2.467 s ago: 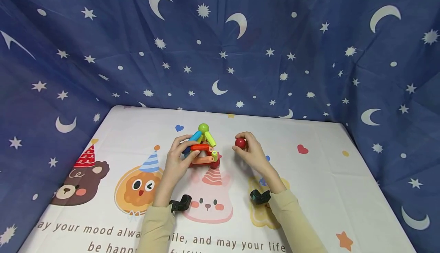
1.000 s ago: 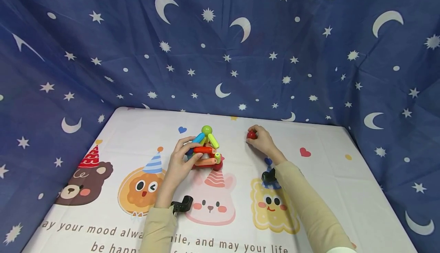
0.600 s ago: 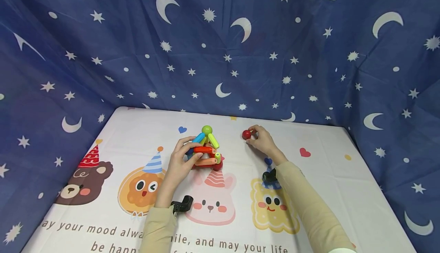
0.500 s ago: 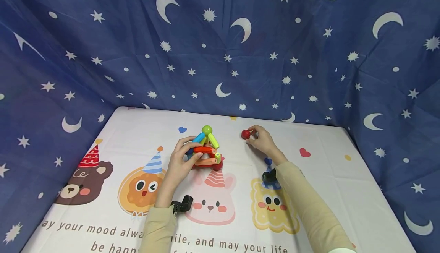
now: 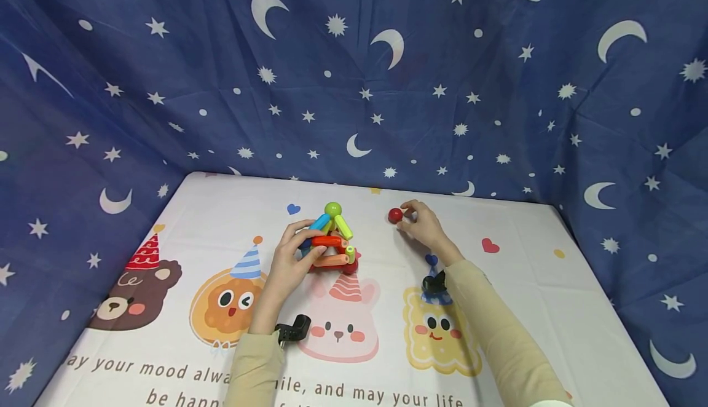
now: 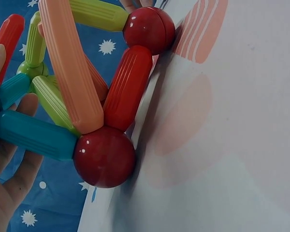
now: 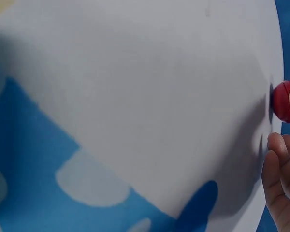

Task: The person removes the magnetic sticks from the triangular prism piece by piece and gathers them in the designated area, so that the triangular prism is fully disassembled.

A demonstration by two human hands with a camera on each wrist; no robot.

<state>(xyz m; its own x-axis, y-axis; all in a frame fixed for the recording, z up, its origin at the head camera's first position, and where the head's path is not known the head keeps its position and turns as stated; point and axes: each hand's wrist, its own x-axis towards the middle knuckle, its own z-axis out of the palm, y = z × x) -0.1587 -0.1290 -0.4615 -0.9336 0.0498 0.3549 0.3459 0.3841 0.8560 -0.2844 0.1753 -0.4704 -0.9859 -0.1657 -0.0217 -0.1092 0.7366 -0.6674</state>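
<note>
My left hand (image 5: 290,256) grips a magnetic ball-and-stick structure (image 5: 330,241) at its left side, thumb in front and fingers behind. A green ball (image 5: 333,209) tops it, over blue and lime sticks. In the left wrist view, a dark red ball (image 6: 105,157) joins teal, peach and red sticks low down, close to the tabletop. To the right, a loose red ball (image 5: 395,215) lies on the table, just left of my right hand's fingertips. My right hand (image 5: 423,225) has its fingers loosely bent beside that ball; in the right wrist view its thumb overlaps the ball.
A white cloth (image 5: 525,278) with printed cartoon figures and lettering covers the table. Behind and at the sides hangs a blue curtain (image 5: 310,56) with moons and stars. A black wrist camera (image 5: 293,328) sits below the left hand.
My right hand carried the red ball right and back, then the ball slipped left out from between its fingers onto the table. The left hand kept its hold on the structure.
</note>
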